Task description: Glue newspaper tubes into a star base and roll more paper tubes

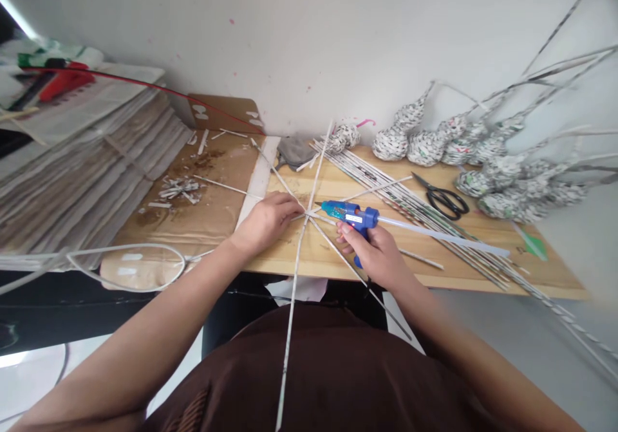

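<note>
Star of pale, thin rolled-paper sticks (308, 214): about 4 sticks crossing at 1 hub, mid-view above the pale wooden tabletop (270, 248).
Longest stick: runs from the wall side toward the wearer, past the table's near edge and over the brown garment (309, 361); other arms fan out diagonally and sideways.
Left hand (268, 223): at the hub's left, fingers curled in and closed on the sticks, tips right by the crossing. Thumb hidden, exact grip can't be told.
Right hand (375, 249): fingers wrapped round the handle of the blue plastic glue gun with a teal nose (356, 216). Trigger squeeze: can't tell.
Nozzle: dark tip, points left at the hub's right side. Touching or just off, can't tell.
Hub vs fingers: hub sits between left fingertips and nozzle. Left hand is nearer; right hand stands off by the gun's length.
Glue rod: translucent white stick (444, 236), out of the gun's rear, angled right above the bundle of printed rolled-paper sticks (410, 208).
Black metal scissors (431, 189): on the table, just beside that bundle.
Back right: bulbous woven-paper pieces (390, 144) by the wall.
Left end: brown cardboard sheet (217, 216), tall stack of greyish paper (123, 168).
</note>
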`<act>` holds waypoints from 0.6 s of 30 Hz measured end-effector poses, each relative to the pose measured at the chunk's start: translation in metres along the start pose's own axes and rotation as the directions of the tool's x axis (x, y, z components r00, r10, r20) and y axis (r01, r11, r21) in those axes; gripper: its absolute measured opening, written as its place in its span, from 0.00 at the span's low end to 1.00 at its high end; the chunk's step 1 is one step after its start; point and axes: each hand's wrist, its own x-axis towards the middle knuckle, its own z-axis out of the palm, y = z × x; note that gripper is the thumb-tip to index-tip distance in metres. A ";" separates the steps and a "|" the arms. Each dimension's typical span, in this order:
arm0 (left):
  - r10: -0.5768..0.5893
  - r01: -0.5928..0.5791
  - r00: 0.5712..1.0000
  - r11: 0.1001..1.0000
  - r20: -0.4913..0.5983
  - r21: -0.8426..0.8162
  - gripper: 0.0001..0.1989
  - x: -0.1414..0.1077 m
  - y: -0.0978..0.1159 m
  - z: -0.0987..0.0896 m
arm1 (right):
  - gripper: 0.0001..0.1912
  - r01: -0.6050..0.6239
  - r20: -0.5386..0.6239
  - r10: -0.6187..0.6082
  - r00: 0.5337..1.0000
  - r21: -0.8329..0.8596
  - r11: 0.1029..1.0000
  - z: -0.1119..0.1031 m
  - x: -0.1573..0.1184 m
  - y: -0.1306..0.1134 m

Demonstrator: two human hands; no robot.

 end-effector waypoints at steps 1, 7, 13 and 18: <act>0.013 -0.013 1.000 1.000 -0.001 -0.004 0.11 -0.001 0.002 0.000 | 0.21 -0.014 0.001 0.014 1.000 0.027 1.000 0.000 0.001 0.000; 0.036 -0.037 0.999 0.999 0.027 0.031 0.15 -0.006 0.006 0.001 | 0.20 -0.081 0.022 0.079 0.997 0.137 0.987 0.001 0.008 -0.005; 0.012 -0.021 0.996 0.995 0.090 0.101 0.18 -0.006 0.008 0.001 | 0.20 -0.083 0.001 0.084 0.996 0.122 0.989 0.002 0.009 -0.005; -0.006 -0.009 0.992 0.992 0.123 0.127 0.19 -0.003 0.011 0.001 | 0.20 -0.089 -0.008 0.091 0.996 0.138 0.986 0.003 0.009 -0.004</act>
